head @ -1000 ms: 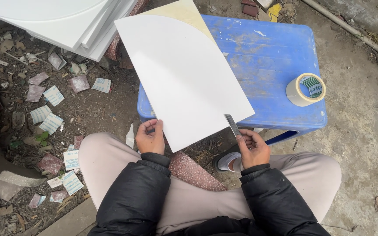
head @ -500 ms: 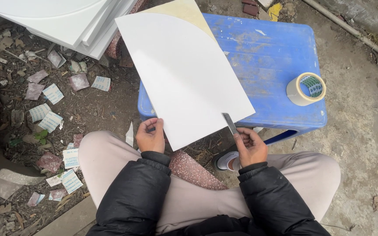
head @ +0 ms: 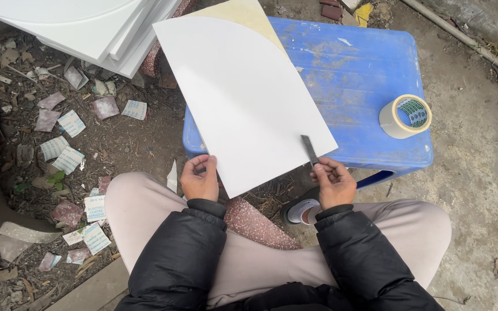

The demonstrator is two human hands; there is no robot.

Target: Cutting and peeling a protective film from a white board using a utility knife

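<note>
A large white board (head: 243,98) with one curved edge lies tilted across the left half of a blue plastic stool (head: 364,75). My left hand (head: 200,179) grips the board's near left edge. My right hand (head: 332,181) holds a thin grey blade (head: 309,149), whose tip rests on the board near its right edge. A cream sheet (head: 243,11) pokes out from under the board's far end. A roll of tape (head: 406,116) stands on the stool's right side. My legs in beige trousers are below the board.
Stacked white panels (head: 82,26) lie at the top left. Scraps of paper and torn labels (head: 67,152) litter the dirt on the left. A speckled reddish slab (head: 255,222) and my white shoe (head: 302,210) sit between my knees. Bare concrete lies on the right.
My right hand and the blade have shifted slightly along the board's right edge. The left hand keeps its grip on the board.
</note>
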